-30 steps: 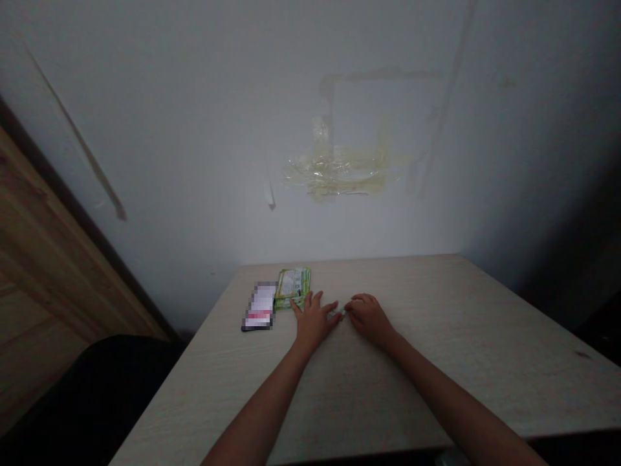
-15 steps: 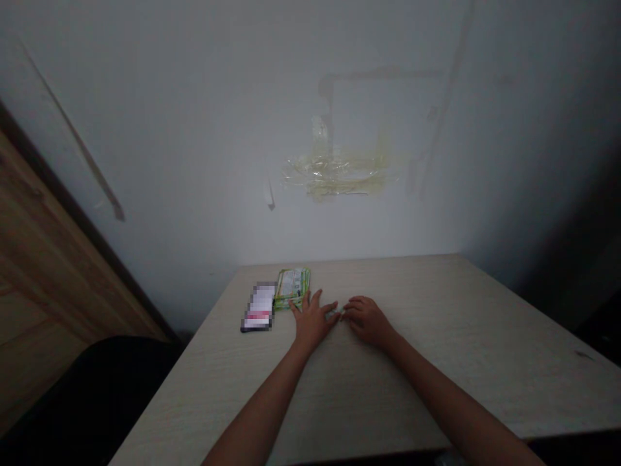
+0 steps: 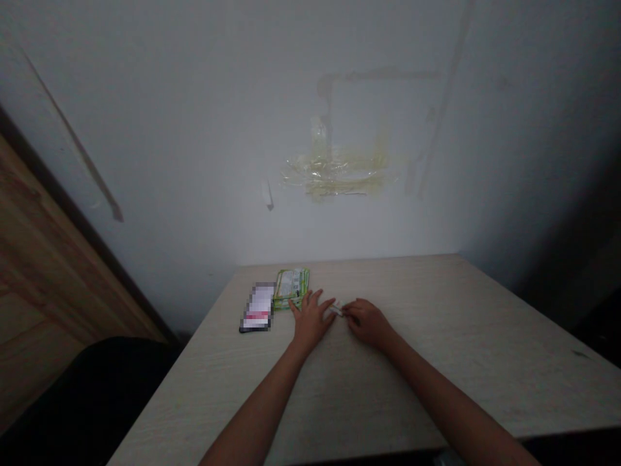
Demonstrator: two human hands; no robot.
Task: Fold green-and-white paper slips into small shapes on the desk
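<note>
Near the lower centre of the frame, a small pale piece (image 3: 338, 310) is lying on the desk (image 3: 436, 362) between the two hands. The left hand (image 3: 311, 322) is spreading its fingers apart, its thumb and forefinger flanking the piece's left end. The right hand (image 3: 369, 321) is bunching its fingers at the right end; whether they are gripping it, one cannot tell. Left of centre, a stack of green-and-white packets (image 3: 292, 283) is sitting just beside a phone (image 3: 259, 309), whose screen is showing blurred.
</note>
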